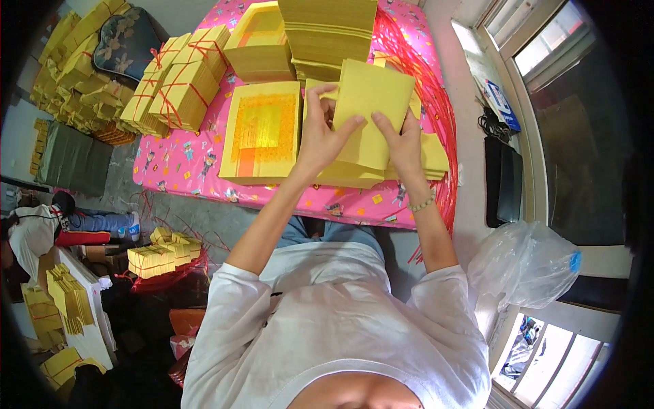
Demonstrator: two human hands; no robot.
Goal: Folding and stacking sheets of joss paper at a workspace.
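A folded wad of plain yellow paper [375, 88] is held between both hands over the table. My left hand [321, 133] grips its left edge, thumb on the front and fingers curled behind. On the other edge my right hand [400, 140] has its thumb pressed to the front, with its fingers partly hidden behind the paper. Below the hands lies a plain yellow paper stack [351, 176]. To its left sits a paper stack with an orange and gold printed square [262, 129]. Further back rise another printed stack [262, 58] and a tall yellow stack [327, 34].
Bundles tied with red string [187, 88] sit on the table's left. Loose red strings [436, 102] hang down the right side of the pink patterned cover [197, 160]. A clear plastic bag [521, 262] is by the window. At lower left, a person [37, 235] is beside a white table [92, 320].
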